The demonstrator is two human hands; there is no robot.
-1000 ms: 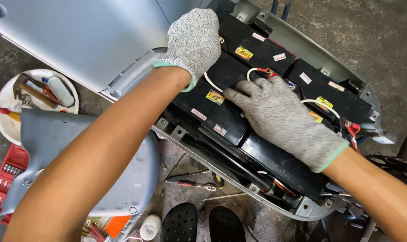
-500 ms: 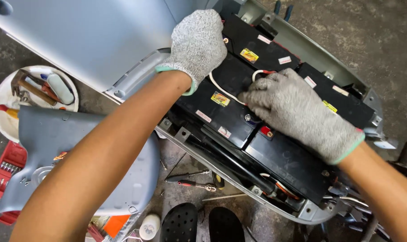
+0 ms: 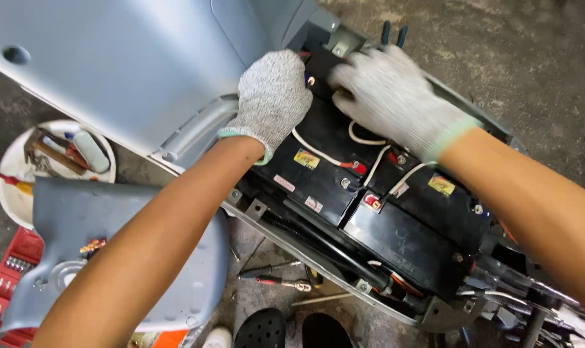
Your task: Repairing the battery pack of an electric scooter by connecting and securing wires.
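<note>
Hands working at far end of battery tray [image 3: 428,316]. Left hand [image 3: 270,103] resting curled on top battery [image 3: 331,138]; can't tell if its grip is closed on anything. Right hand [image 3: 389,96] bending over terminal [image 3: 312,81] beside it, fingers hidden, grip unclear. I'm judging: keep gloves clear of bare posts, ease white cable [image 3: 318,153] without tugging, avoid bridging terminals. Tools [image 3: 276,280] lying on floor below.

Knit cloth gloves [image 3: 273,103], glossy black plastic batteries [image 3: 395,241]
</note>
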